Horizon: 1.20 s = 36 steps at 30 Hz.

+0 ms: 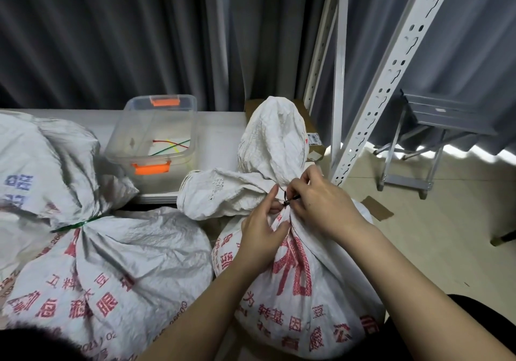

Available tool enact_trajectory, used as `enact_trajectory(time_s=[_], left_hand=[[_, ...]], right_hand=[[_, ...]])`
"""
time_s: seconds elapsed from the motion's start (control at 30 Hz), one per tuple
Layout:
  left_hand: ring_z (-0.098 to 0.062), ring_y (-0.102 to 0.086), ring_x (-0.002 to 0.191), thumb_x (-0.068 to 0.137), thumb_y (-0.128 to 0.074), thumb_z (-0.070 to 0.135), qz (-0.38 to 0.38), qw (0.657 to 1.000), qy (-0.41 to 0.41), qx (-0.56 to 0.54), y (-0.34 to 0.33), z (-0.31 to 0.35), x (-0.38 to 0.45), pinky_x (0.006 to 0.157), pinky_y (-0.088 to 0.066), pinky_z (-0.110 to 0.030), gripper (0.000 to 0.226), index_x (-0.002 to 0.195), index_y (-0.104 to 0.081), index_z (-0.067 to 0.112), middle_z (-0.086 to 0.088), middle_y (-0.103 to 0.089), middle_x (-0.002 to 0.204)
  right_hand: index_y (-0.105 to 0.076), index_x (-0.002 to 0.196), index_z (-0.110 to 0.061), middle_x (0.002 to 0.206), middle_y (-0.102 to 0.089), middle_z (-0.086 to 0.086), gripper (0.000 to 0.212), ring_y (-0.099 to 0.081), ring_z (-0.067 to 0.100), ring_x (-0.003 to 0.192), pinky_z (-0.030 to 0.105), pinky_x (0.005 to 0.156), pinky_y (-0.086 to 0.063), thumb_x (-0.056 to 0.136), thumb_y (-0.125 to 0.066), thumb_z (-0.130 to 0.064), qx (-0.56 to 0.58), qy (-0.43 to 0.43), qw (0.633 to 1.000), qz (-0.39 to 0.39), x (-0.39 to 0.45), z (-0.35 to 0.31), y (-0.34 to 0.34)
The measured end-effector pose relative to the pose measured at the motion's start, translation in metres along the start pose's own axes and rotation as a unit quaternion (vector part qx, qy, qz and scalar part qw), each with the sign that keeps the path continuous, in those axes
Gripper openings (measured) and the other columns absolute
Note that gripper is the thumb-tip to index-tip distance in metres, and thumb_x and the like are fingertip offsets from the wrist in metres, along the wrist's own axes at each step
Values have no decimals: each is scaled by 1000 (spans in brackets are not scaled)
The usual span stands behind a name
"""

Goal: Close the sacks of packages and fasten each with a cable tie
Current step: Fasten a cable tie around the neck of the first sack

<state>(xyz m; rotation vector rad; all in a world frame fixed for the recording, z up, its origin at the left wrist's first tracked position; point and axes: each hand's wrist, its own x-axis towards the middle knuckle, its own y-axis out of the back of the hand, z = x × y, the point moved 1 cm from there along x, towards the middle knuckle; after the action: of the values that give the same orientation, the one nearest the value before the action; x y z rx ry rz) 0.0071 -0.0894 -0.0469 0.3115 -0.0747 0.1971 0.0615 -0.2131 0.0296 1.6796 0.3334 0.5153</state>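
Note:
A white woven sack (301,285) with red print stands in front of me, its top gathered into a neck. A black cable tie (289,200) circles that neck. My left hand (261,238) grips the bunched neck just below the tie. My right hand (321,204) pinches the tie's tail and head at the neck. The sack's loose top (270,143) flops up and to the left. To the left lies a second sack (111,271) with a green cable tie (78,224) closed round its neck.
A clear plastic bin (156,134) with orange latches sits on the white table (217,137) and holds a few coloured cable ties (170,146). A third sack (22,165) lies far left. White shelf uprights (391,76) and a grey cart (435,137) stand to the right.

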Motion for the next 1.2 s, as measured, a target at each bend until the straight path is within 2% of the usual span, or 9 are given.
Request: enact_trajectory(time_s=[0.13, 0.27, 0.37, 0.5, 0.63, 0.73, 0.83, 1.03, 1.2], left_hand=[[1, -53, 106, 75, -56, 29, -14, 1000, -3, 20, -3, 3, 0, 98, -43, -47, 68, 133, -30, 51, 26, -54, 100], [-7, -55, 104, 78, -57, 24, -16, 999, -17, 41, -4, 0, -1, 96, -44, -45, 67, 138, -33, 44, 23, -55, 98], [-8, -55, 106, 81, -59, 20, -16, 997, -25, 71, -4, 2, -2, 97, -42, -44, 70, 138, -29, 48, 23, -54, 99], [-8, -53, 108, 83, -62, 15, -17, 995, -28, 95, -3, 5, -2, 98, -41, -44, 74, 137, -25, 50, 25, -51, 99], [-4, -52, 105, 77, -56, 28, -22, 996, -36, 79, -1, 6, -6, 98, -40, -46, 63, 131, -34, 53, 23, -52, 100], [-4, -53, 105, 77, -50, 37, -26, 999, -27, 39, -2, 4, -8, 97, -40, -47, 34, 107, -40, 48, 18, -55, 104], [-4, -57, 97, 86, -52, 26, 7, 999, -28, 18, -3, 4, -9, 90, -46, -42, 18, 100, -48, 36, 15, -60, 98], [1, -61, 89, 87, -64, 15, 16, 998, -50, 45, 3, 11, -3, 81, -49, -24, 14, 91, -61, 29, 19, -65, 89], [1, -60, 87, 84, -64, 23, 21, 984, -104, 145, 8, 9, -1, 81, -49, -37, 11, 94, -62, 27, 16, -65, 89]], right_hand=[[-57, 105, -22, 110, -38, 3, 15, -50, 20, 80, 31, 65, -38, 92, -51, -28, 26, -20, 997, -72, 2, 4, 3], [-63, 91, -23, 100, -37, 0, 3, -54, 11, 79, 22, 72, -50, 89, -64, -23, 220, -49, 961, -162, 7, 20, 5], [-66, 85, -20, 96, -36, 0, 3, -54, 11, 69, 19, 58, -53, 86, -69, -19, 286, -60, 942, -163, 7, 25, -1], [-69, 83, -12, 94, -37, -1, 3, -54, 13, 60, 26, 58, -53, 84, -71, -11, 342, -76, 924, -152, 8, 27, -9], [-67, 80, -20, 94, -37, -5, 8, -48, 3, 73, 9, 65, -39, 83, -71, -14, 304, -62, 938, -152, 9, 27, -11], [-65, 82, -23, 91, -35, -10, 8, -44, 1, 76, 11, 68, -35, 84, -69, -16, 279, -57, 947, -147, 10, 26, -13], [-63, 79, -25, 91, -35, -10, 12, -44, 2, 75, 17, 73, -37, 85, -68, -16, 286, -57, 944, -153, 8, 24, -15], [-63, 77, -27, 92, -34, -7, 17, -43, 1, 75, 7, 66, -34, 85, -69, -13, 319, -63, 933, -158, 6, 26, -9], [-65, 80, -24, 92, -35, -6, 14, -43, 2, 73, 6, 65, -35, 85, -68, -12, 332, -53, 927, -168, 4, 24, -6]])
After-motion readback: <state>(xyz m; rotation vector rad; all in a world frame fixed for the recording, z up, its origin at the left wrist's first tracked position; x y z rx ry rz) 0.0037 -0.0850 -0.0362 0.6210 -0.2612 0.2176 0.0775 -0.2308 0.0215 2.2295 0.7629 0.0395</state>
